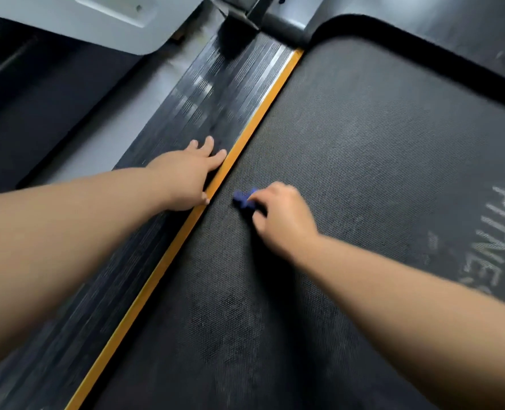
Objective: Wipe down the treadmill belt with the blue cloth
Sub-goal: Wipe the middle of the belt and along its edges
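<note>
The black textured treadmill belt point(363, 143) fills the right and middle of the head view, with worn white lettering near its right edge. My right hand point(281, 214) grips a small bunched blue cloth point(244, 199) and holds it down on the belt, close to the belt's left edge. Most of the cloth is hidden under my fingers. My left hand point(190, 176) rests flat, fingers straight, on the ribbed side rail point(210, 93), its thumb at the orange strip point(263, 110) that borders the belt.
A grey motor cover point(423, 22) curves round the far end of the belt. A grey upright base point(281, 25) stands at the rail's far end. A second machine's pale cover point(97, 19) and dark deck lie to the left, across a narrow gap.
</note>
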A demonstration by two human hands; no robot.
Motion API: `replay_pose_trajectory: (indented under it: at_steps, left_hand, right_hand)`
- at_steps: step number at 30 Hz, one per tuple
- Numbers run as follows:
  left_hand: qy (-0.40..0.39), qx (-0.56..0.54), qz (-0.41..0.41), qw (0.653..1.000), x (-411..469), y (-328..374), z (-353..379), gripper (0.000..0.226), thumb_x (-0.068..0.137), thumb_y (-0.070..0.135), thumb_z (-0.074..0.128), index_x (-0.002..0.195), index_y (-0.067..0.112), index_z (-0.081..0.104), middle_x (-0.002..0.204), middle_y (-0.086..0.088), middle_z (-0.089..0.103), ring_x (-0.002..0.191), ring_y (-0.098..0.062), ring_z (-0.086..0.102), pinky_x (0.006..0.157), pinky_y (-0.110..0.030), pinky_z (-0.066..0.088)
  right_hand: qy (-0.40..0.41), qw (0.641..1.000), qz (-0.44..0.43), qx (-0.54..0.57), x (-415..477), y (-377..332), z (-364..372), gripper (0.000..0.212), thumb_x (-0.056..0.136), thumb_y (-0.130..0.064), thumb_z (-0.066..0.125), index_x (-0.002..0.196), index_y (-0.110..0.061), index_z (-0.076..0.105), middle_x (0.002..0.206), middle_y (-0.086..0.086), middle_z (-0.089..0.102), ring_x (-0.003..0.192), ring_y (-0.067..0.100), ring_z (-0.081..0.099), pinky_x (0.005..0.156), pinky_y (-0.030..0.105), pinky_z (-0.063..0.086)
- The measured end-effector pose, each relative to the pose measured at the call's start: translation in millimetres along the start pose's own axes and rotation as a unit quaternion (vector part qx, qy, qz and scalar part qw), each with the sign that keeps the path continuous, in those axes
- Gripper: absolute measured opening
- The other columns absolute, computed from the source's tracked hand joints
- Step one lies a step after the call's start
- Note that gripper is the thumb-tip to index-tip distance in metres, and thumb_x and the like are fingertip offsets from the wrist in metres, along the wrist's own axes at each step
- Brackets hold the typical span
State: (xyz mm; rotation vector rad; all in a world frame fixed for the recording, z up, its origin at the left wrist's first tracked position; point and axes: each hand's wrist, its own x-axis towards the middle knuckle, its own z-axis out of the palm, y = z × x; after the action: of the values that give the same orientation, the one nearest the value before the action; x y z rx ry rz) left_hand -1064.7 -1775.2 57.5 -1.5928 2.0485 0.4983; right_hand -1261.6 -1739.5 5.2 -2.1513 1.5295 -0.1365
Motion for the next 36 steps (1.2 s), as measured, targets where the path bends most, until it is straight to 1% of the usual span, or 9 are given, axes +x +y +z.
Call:
replay_pose_trajectory:
  at_steps: [5, 11, 14, 19, 22, 25, 33, 34, 36]
  left_hand:
    - [-0.001, -0.007, -0.006, 1.0, -0.3, 0.1, 1.0, 0.094, 0.088, 0.037, 0.064, 0.151, 0.028, -0.004, 0.159, 0.0, -0.014, 0.147, -0.024, 0.002, 0.105, -0.044, 0.037]
    - [0.008, -0.032, -0.038, 0.999, -1.0, 11.9, 1.4, 0.09, 0.088, 0.025, 0.063, 0.152, 0.026, 0.0, 0.159, -0.002, -0.011, 0.146, -0.028, 0.004, 0.108, -0.049, 0.033]
    - [0.065, 0.01, 0.017, 0.998, -3.8, 26.7, 8.3, 0.082, 0.083, 0.011, 0.055, 0.15, 0.016, 0.009, 0.158, -0.006, -0.005, 0.146, -0.026, 0.0, 0.112, -0.056, 0.019]
    - [0.075, -0.033, 0.094, 0.992, 2.3, 42.9, 15.9, 0.075, 0.091, 0.033, 0.056, 0.151, 0.016, 0.015, 0.16, -0.002, 0.005, 0.147, -0.017, 0.003, 0.119, -0.04, 0.015]
    - [0.095, -0.034, 0.105, 0.989, 7.3, 54.8, 21.6, 0.075, 0.09, 0.044, 0.055, 0.15, 0.017, 0.021, 0.159, -0.001, 0.012, 0.147, -0.018, 0.008, 0.118, -0.038, 0.017]
    - [0.085, -0.025, 0.127, 0.988, 4.7, 72.4, 27.9, 0.071, 0.092, 0.041, 0.054, 0.151, 0.017, 0.02, 0.16, -0.001, 0.009, 0.146, -0.016, 0.009, 0.116, -0.03, 0.014]
    - [0.037, 0.023, 0.119, 0.992, 6.5, 80.8, 21.1, 0.072, 0.091, 0.047, 0.051, 0.15, 0.018, 0.02, 0.16, -0.005, 0.004, 0.145, -0.016, 0.015, 0.106, -0.031, 0.033]
    - [0.044, 0.035, 0.117, 0.992, 8.3, 84.2, 19.4, 0.071, 0.091, 0.049, 0.05, 0.149, 0.018, 0.025, 0.16, -0.006, 0.008, 0.144, -0.018, 0.021, 0.104, -0.031, 0.035]
    - [0.054, 0.042, 0.109, 0.992, 10.7, 87.9, 17.3, 0.071, 0.089, 0.055, 0.05, 0.146, 0.016, 0.032, 0.158, -0.007, 0.014, 0.141, -0.022, 0.028, 0.101, -0.033, 0.038]
  right_hand:
    - [-0.025, 0.994, -0.101, -0.037, -7.7, 12.9, -1.1, 0.028, 0.081, -0.028, 0.052, 0.104, -0.022, 0.068, 0.103, 0.007, 0.061, 0.097, 0.032, 0.052, 0.086, 0.037, 0.044]
    - [0.073, 0.992, 0.074, -0.067, 38.3, 70.3, -39.7, 0.031, 0.083, -0.023, 0.053, 0.111, -0.027, 0.066, 0.112, 0.009, 0.06, 0.108, 0.033, 0.05, 0.093, 0.034, 0.04]
    - [0.024, 0.999, 0.004, -0.039, -8.8, 40.0, -14.4, 0.024, 0.08, -0.023, 0.054, 0.101, -0.025, 0.067, 0.103, 0.006, 0.061, 0.101, 0.031, 0.052, 0.09, 0.035, 0.043]
    - [-0.006, 0.994, -0.1, -0.039, -41.3, 41.3, -7.1, 0.025, 0.081, -0.023, 0.052, 0.1, -0.02, 0.068, 0.099, 0.006, 0.061, 0.089, 0.03, 0.051, 0.082, 0.037, 0.043]
    - [0.108, 0.988, 0.03, -0.103, 2.0, 89.0, -37.3, 0.031, 0.078, -0.018, 0.049, 0.1, -0.021, 0.069, 0.103, 0.011, 0.064, 0.097, 0.035, 0.053, 0.085, 0.035, 0.036]
    - [0.12, 0.978, 0.139, -0.097, 10.6, 122.9, -62.9, 0.032, 0.082, -0.017, 0.05, 0.107, -0.026, 0.068, 0.111, 0.012, 0.06, 0.104, 0.036, 0.052, 0.092, 0.035, 0.038]
    - [-0.027, 0.989, -0.143, -0.034, -66.3, 54.9, -7.0, 0.025, 0.076, -0.023, 0.051, 0.093, -0.015, 0.068, 0.09, 0.007, 0.062, 0.08, 0.03, 0.054, 0.078, 0.036, 0.04]
    - [0.006, 0.987, -0.152, -0.059, -55.5, 63.7, -11.9, 0.029, 0.075, -0.024, 0.048, 0.092, -0.015, 0.069, 0.09, 0.009, 0.063, 0.081, 0.032, 0.055, 0.078, 0.036, 0.038]
    - [0.083, 0.992, -0.045, -0.087, -28.0, 89.1, -31.4, 0.03, 0.077, -0.019, 0.049, 0.099, -0.015, 0.069, 0.099, 0.011, 0.065, 0.094, 0.034, 0.056, 0.085, 0.038, 0.036]
